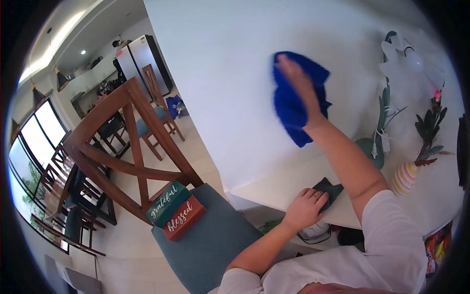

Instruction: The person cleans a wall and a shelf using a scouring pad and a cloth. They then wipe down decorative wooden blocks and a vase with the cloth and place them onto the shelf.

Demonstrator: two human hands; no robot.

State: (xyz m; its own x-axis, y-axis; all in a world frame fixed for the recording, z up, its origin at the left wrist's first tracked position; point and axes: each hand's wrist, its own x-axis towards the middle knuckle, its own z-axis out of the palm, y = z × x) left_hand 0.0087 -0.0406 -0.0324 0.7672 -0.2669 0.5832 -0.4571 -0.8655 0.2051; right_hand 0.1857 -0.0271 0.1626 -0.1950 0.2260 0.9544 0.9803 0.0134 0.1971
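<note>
My right hand (296,81) lies flat, fingers stretched out and blurred, over a blue cloth (289,110) against the white wall (230,63). The cloth spreads out on both sides of the hand, and its lower corner hangs down. My left hand (307,209), with a ring on one finger, rests at the front edge of the white table (269,188). Its fingers curl over a dark grey-green cloth (330,192), part of which sticks out beyond them.
A wooden chair (132,171) at left bears a green "grateful" block (168,202) and a red "blessed" block (183,218). A striped vase (405,177), a green round-based object (368,149) and a white flower-shaped lamp (411,59) stand at right. Cables hang near them.
</note>
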